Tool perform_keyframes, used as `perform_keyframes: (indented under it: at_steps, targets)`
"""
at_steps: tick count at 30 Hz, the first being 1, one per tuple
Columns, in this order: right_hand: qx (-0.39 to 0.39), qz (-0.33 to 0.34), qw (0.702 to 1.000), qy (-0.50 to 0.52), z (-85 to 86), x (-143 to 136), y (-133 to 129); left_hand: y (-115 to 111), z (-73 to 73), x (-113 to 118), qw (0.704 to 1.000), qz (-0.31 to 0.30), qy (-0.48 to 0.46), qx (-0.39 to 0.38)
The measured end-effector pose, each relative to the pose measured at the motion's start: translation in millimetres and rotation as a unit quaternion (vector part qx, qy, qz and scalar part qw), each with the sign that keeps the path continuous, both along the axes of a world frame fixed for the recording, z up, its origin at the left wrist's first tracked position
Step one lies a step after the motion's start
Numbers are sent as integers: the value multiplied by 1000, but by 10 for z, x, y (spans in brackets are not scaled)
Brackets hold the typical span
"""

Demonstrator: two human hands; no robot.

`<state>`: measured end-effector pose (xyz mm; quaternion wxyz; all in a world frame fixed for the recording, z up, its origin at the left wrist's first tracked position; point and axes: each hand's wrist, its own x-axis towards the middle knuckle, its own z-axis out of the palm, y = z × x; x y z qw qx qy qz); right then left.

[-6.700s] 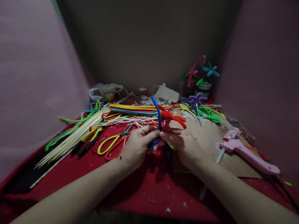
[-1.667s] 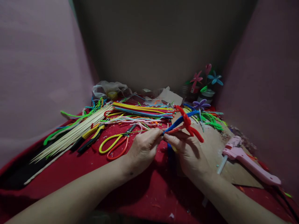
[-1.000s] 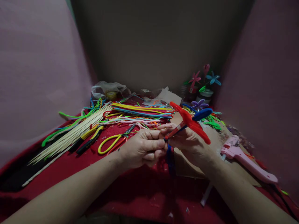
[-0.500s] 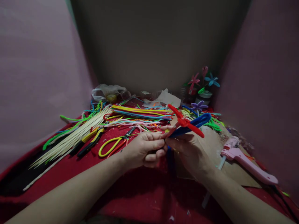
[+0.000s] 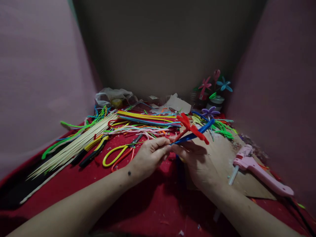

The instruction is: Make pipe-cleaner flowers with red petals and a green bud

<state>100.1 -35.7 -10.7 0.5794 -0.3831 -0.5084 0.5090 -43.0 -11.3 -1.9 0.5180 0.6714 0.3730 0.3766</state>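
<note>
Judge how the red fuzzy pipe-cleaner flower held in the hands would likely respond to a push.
The red fuzzy pipe-cleaner flower is probably light, given its thin petals. Those petals stand out unsupported, so likely keep shape but bend when pushed. The left hand and right hand meet at the stem's lower end, so it may sway.

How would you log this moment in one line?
left hand and right hand: holding red fuzzy flower by its base | alongside it: blue fuzzy strip | rightward: pink plastic glue gun
</note>
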Motion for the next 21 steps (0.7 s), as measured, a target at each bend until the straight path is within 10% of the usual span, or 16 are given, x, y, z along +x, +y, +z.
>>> perform_keyframes:
  at_steps: [5, 14, 21]
  targets:
    - [9, 47, 999, 9, -15, 81, 58, 34, 30, -30, 962, -87, -139, -219]
    - [-51, 159, 984, 56, 51, 170, 68, 92, -75, -71, 891, -230, -220, -324]
    - [-12, 53, 989, 137, -2, -16, 42, 4, 3, -33, 985, -79, -82, -130]
